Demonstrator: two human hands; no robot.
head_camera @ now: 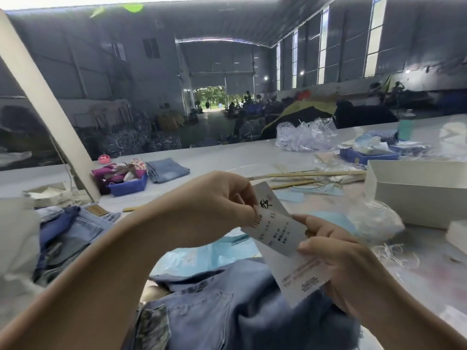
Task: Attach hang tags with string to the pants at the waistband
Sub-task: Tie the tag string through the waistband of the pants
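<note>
The upper hang tag (pixel 274 224), a white card pinched at its far end, carries the only legible marks: a handwritten black character near its far end, and just nearer a printed line that reads roughly "Y103#" followed by "XS". Below that line run several rows of small grey print, too blurred to read. The lower hang tag (pixel 300 279), overlapped by the first, bears rows of small reddish print and, at its near right corner, a short block of dark print; neither can be made out
</note>
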